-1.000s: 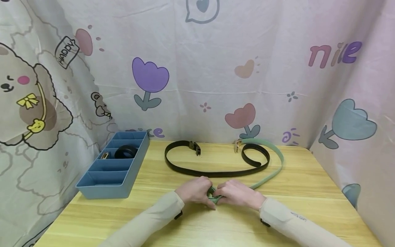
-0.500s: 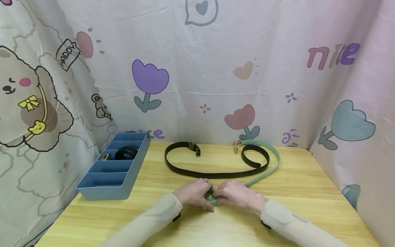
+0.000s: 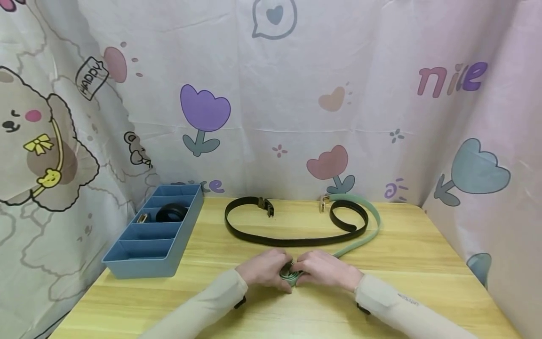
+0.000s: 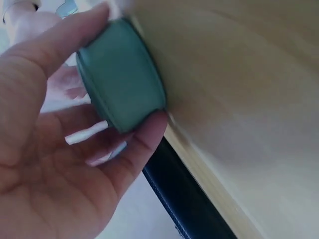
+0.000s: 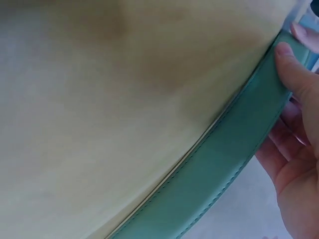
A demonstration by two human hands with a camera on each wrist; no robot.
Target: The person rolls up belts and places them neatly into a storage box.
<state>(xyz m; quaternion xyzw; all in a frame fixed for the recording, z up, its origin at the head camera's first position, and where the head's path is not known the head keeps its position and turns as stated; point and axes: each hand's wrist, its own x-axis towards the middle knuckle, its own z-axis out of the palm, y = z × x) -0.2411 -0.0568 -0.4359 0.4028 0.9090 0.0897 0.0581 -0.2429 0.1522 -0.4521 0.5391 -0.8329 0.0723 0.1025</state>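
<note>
A light green belt (image 3: pixel 374 217) is partly rolled into a coil standing on edge on the table, near the front middle. My left hand (image 3: pixel 264 270) grips the coil from the left, thumb and fingers round its outer turn (image 4: pixel 122 74) in the left wrist view. From the right, my right hand (image 3: pixel 325 269) pinches the belt where the strap meets the coil. In the right wrist view the stitched strap (image 5: pixel 214 159) runs away from the thumb and fingers. The belt's loose length curves back to its gold buckle (image 3: pixel 323 203) by the curtain.
A black belt (image 3: pixel 288 242) lies across the table behind my hands, one end curled beside the green strap. At the left stands a blue divided box (image 3: pixel 171 254), with a rolled black belt (image 3: pixel 171 213) in one compartment. A patterned curtain (image 3: pixel 271 94) hangs behind.
The green belt's loose curve has drawn in toward the left, and more strap is wound into the coil. Both hands stay at the coil; the box and black belt keep their places.
</note>
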